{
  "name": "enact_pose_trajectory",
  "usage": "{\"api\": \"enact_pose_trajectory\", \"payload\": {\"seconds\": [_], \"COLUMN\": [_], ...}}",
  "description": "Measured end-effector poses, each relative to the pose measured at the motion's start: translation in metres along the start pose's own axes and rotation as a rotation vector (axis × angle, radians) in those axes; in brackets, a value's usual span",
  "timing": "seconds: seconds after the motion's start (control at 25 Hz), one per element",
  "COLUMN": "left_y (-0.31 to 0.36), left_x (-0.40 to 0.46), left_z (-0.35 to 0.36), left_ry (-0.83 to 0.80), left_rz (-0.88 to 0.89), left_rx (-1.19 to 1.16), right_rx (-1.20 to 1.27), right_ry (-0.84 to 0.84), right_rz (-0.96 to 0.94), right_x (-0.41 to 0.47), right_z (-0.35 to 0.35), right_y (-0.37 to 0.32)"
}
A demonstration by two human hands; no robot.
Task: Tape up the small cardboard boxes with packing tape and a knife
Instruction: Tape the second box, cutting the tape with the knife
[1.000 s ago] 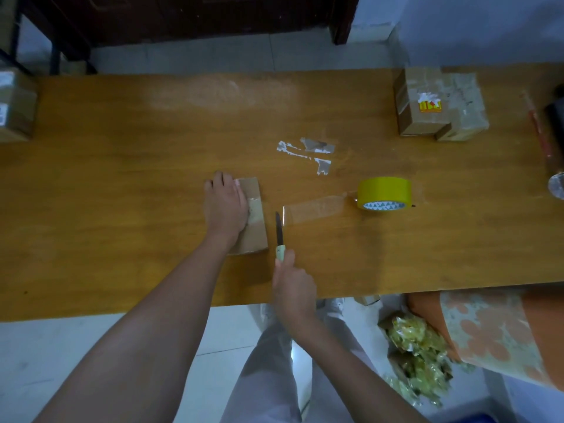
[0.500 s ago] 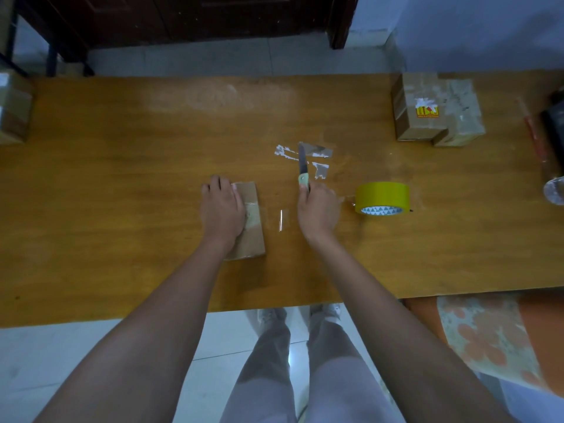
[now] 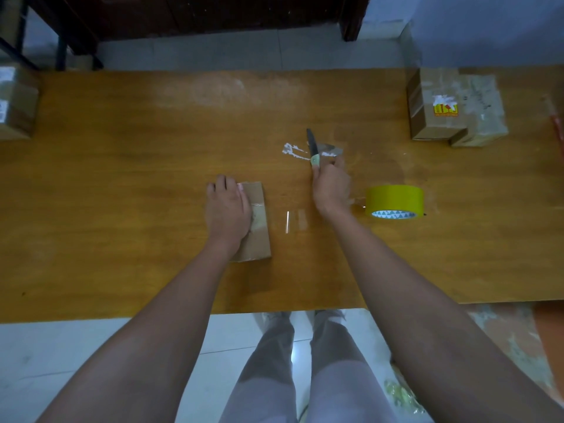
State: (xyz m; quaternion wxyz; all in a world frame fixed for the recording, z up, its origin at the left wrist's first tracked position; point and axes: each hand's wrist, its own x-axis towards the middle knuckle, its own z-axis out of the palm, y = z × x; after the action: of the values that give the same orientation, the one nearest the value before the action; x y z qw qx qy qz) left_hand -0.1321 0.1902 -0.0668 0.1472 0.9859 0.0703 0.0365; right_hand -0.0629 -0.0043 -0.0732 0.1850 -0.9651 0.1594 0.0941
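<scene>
Box [image 3: 256,221] lies under flat left hand [image 3: 228,209]; right hand [image 3: 331,190] grips knife [image 3: 312,148].

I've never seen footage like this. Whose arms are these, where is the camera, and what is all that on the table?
There is no machine here: a person wears a camera on the head, so you look down along their own two bare arms at a wooden table. The left hand rests flat on a small cardboard box, which already has a strip of clear tape across it. The right hand grips a knife by its pale handle, blade pointing away from the person. To the right lies a yellow roll of packing tape, with a loose clear tape end lying on the table between the box and the roll. More boxes sit at the far right, another box at the far left edge. White scraps are stuck near the blade.
</scene>
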Motion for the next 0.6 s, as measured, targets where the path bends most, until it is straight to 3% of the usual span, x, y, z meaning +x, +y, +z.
{"api": "enact_pose_trajectory", "payload": {"seconds": [0.16, 0.36, 0.48, 0.6], "left_y": [0.0, -0.009, -0.028, -0.028], "left_x": [0.0, -0.001, -0.001, -0.008], "left_z": [-0.001, 0.0, -0.007, -0.014], "left_ry": [0.009, 0.009, -0.013, 0.0], "left_rz": [-0.002, -0.035, -0.109, -0.13], "left_rx": [-0.026, -0.173, -0.405, -0.519], "right_rx": [0.051, 0.342, 0.547, 0.805], "right_ry": [-0.007, 0.163, -0.097, -0.468], "right_rz": [0.001, -0.159, -0.222, -0.08], "right_x": [-0.002, -0.043, -0.091, -0.125], "right_z": [-0.004, -0.023, -0.017, -0.014], "right_y": [0.004, -0.004, -0.016, -0.027]}}
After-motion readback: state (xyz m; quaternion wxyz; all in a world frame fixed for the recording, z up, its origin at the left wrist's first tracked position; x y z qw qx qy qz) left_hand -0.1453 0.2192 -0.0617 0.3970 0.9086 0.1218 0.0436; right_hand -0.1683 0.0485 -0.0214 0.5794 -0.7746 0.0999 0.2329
